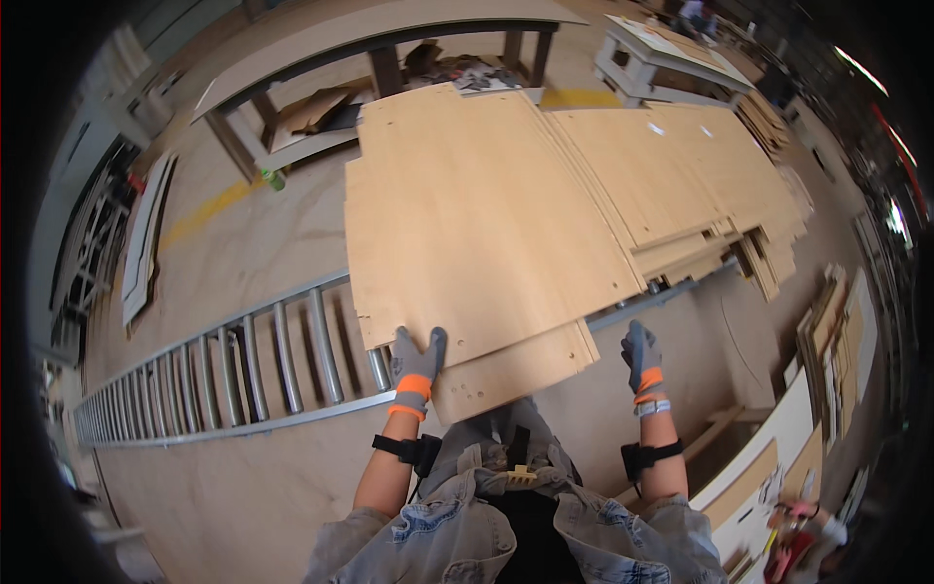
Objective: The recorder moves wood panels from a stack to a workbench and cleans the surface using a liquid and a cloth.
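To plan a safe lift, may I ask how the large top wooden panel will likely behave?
The top panel is likely stiff, showing no obvious sag. Its broad face suggests some weight. Looking smooth, it may slide over the panel beneath.

Quantities in view are as follows: two gloved hands, comprising one left hand [414, 364] and one right hand [641, 356]; two black forearm straps, comprising one left strap [416, 451] and one right strap [650, 456]; and one pale wristband [652, 408]. The area contains one roller conveyor [287, 355], two panel stacks, comprising one left stack [482, 214] and one right stack [647, 175], and one green container [273, 180]. Other people appear to number two, one upper person [697, 16] and one lower person [800, 545], although rim blur limits this count.
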